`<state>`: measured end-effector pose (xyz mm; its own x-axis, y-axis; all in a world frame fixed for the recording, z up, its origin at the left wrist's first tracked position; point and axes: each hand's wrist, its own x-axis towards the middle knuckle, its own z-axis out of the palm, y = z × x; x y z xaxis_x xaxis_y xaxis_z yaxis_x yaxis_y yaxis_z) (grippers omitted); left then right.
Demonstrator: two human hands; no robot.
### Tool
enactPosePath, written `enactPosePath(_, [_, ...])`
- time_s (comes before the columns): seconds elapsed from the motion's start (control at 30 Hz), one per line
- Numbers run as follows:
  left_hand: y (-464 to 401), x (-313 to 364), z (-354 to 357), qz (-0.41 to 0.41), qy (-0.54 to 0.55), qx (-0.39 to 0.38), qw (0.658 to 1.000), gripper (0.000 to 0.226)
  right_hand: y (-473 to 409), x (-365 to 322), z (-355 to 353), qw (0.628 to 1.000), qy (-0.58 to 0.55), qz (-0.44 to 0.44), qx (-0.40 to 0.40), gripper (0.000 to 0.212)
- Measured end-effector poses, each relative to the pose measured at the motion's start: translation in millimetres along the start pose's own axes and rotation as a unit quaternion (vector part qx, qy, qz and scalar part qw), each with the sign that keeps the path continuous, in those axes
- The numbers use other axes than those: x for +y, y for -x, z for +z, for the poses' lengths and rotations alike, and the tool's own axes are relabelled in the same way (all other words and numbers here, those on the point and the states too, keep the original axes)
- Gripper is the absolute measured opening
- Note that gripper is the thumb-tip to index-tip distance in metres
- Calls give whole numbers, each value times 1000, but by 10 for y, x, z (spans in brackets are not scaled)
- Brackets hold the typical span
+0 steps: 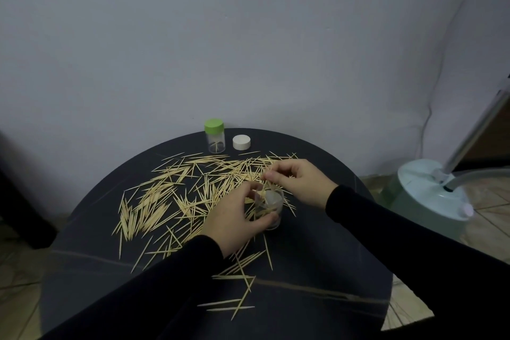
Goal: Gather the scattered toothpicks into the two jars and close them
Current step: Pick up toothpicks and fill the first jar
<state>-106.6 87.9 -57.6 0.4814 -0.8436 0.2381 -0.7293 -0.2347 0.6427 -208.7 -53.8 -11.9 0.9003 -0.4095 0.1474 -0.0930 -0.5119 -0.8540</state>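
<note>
Many wooden toothpicks (pixel 154 201) lie scattered over the round black table (pixel 317 270). My left hand (pixel 234 221) grips an open clear jar (pixel 271 205) near the table's middle; a few toothpicks lie inside it. My right hand (pixel 295 179) pinches some toothpicks just above the jar's mouth. At the far edge stands a second clear jar (pixel 216 143) with a green lid (pixel 214 126) on it and a couple of toothpicks inside. A loose white lid (pixel 241 142) lies on the table beside that jar.
A grey wall rises right behind the table. A pale green fan base (pixel 430 190) with a tilted pole stands on the tiled floor to the right. A dark object (pixel 19 190) sits at the left edge.
</note>
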Motion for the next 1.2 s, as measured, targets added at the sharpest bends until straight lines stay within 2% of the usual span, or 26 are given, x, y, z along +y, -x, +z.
enactPosePath(0.2, [2, -4, 5, 5, 1, -4, 1000, 58, 39, 2, -48, 995, 96, -15, -9, 5])
enactPosePath(0.5, [3, -11, 14, 4, 3, -4, 1000, 60, 9, -4, -30, 994, 111, -18, -9, 13])
enactPosePath(0.63, [13, -11, 11, 6, 5, -2, 1000, 53, 14, 21, -51, 992, 124, -36, -14, 18])
enactPosePath(0.7, [11, -16, 10, 1, 6, -3, 1000, 54, 22, 33, -76, 991, 122, -53, -1, 13])
enactPosePath(0.77, [5, -21, 16, -6, 7, -8, 1000, 57, 15, 61, -99, 990, 128, -47, 44, 9])
enactPosePath(0.83, [-6, -22, 25, -9, 7, -10, 1000, 57, -22, 126, -140, 981, 181, 3, 71, 5])
enactPosePath(0.87, [-8, -23, 32, -9, 9, -9, 1000, 56, -36, 159, -161, 970, 233, 46, 59, 11])
enactPosePath(0.93, [-2, -26, 36, -10, 14, -5, 1000, 56, -49, 220, -182, 925, 358, 128, -8, 33])
enactPosePath(1.0, [2, -33, 35, -11, 16, -5, 1000, 56, -51, 245, -165, 891, 417, 166, -63, 47])
enactPosePath(1.07, [0, -38, 35, -11, 17, -6, 1000, 56, -73, 276, -129, 893, 412, 166, -66, 46])
enactPosePath(1.2, [5, -44, 32, -8, 21, -8, 1000, 56, -142, 310, -8, 902, 414, 113, -36, 30])
